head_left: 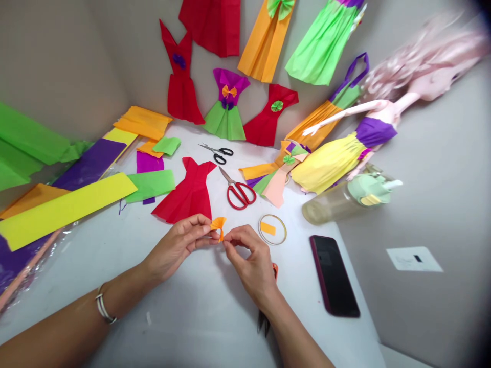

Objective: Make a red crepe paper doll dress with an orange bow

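Note:
Between the fingertips of my left hand (184, 240) is a small pleated orange paper bow (218, 224), fanned out at its upper end. My right hand (247, 255) pinches the narrow lower end of the orange paper, thumb against forefinger. Both hands are close together above the white table. Just beyond them lies a red paper dress (188, 191). A ring of tape (284, 230) with a small orange paper piece (267, 228) inside it rests right of my right hand. An orange-and-black tool (263, 323) is partly hidden under my right wrist.
Red-handled scissors (241, 195) and black-handled scissors (219, 153) lie beyond my hands. A phone (334, 276), a bottle (330, 204) and a doll (372, 133) are on the right. Coloured paper sheets (69, 207) cover the left; several paper dresses (227, 105) stand along the wall.

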Available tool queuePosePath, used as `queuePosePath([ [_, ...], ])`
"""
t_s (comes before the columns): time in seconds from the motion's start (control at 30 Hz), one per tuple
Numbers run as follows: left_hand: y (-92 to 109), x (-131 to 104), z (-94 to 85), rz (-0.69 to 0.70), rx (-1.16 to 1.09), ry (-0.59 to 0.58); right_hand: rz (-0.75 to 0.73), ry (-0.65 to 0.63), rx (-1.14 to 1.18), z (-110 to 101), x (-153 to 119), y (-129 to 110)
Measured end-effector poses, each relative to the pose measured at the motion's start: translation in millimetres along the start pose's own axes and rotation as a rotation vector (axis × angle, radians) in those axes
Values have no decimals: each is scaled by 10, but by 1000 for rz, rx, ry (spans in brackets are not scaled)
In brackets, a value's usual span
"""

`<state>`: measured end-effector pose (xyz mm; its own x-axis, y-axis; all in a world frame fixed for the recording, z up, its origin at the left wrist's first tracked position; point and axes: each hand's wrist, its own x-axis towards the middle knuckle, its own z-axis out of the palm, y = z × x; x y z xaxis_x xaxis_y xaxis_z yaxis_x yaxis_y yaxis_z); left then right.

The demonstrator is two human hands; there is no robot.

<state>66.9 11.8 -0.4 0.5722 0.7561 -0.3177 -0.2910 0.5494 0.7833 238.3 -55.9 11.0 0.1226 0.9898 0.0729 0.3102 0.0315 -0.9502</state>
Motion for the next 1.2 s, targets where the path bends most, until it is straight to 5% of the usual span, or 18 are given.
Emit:
queuePosePath([
  [0.43,-81,-77,50,113,369,-6,65,113,46,23,-6,-24],
  [0.7,-170,-91,77,318,646,51,61,90,68,76,-31,9],
  [1.2,-130,-101,96,387,776,86,72,68,58,82,-46,4],
])
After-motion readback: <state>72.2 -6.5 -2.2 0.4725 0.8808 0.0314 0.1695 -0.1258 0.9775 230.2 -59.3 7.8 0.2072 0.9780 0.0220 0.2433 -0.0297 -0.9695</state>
